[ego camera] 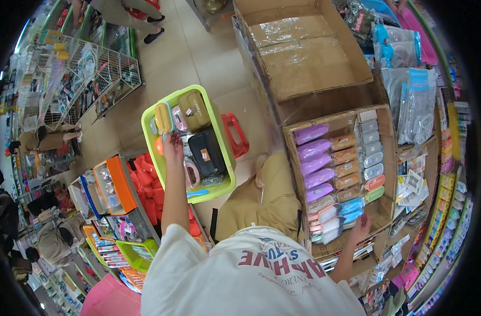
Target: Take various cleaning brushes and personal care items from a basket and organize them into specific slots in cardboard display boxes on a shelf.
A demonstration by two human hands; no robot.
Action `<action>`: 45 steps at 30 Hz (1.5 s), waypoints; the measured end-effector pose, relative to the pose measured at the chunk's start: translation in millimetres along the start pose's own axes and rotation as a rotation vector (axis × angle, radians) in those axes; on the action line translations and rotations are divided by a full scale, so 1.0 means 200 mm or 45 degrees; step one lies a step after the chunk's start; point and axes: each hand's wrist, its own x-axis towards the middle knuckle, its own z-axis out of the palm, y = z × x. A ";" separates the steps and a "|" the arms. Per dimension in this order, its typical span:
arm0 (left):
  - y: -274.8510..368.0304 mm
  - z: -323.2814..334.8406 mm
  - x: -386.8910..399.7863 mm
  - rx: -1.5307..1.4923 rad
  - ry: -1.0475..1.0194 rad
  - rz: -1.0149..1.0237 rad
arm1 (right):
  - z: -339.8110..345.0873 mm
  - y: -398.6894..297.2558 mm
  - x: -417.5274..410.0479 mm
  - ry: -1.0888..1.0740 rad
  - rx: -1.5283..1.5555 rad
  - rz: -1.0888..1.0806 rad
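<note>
My left hand (173, 149) reaches into a lime-green plastic bin (231, 173), fingers spread and nothing visibly held. Just beyond its fingertips is a yellow-bristled brush (163, 117). An olive case (194, 111) and a black zip case (206, 153) lie in the bin to its right. A pink-handled item (191, 173) sits close to the wrist. On my other side, my right hand (360, 229) is at the near end of a cardboard box (387, 213), beside blue wrapped items (351, 209). Whether its fingers grip one is unclear. White-bristled brushes (329, 229) lie to its left.
Purple packets (316, 170), orange-brown packets (346, 168) and grey cases (371, 138) fill rows in the box. Behind it stands a larger open carton (303, 59). The bin's red handle (235, 135) sticks out. Wire racks (106, 79) and a person (122, 8) are at far left.
</note>
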 end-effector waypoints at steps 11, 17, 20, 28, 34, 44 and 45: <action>-0.23 0.32 -1.61 -0.151 -0.778 -0.835 | 0.51 -1.22 -0.42 -1.141 0.785 -0.095; -0.28 0.53 -1.97 0.259 -0.903 -0.919 | 0.38 -1.42 -0.56 -1.555 1.169 -0.195; -0.34 0.54 -2.00 0.315 -1.085 -0.930 | 0.31 -1.35 -0.55 -1.549 1.213 -0.147; -0.56 0.62 -2.16 0.720 -1.261 -1.159 | 0.09 -0.95 -0.34 -1.196 1.286 0.099; -0.54 0.56 -2.11 0.906 -1.142 -0.917 | -0.15 -0.46 0.04 -0.097 1.040 0.421; -0.53 0.57 -2.07 0.786 -0.996 -0.811 | 0.05 0.41 0.52 0.270 0.128 0.653; -0.53 0.58 -2.08 0.783 -1.003 -0.805 | 0.03 0.40 0.55 0.223 -0.023 0.657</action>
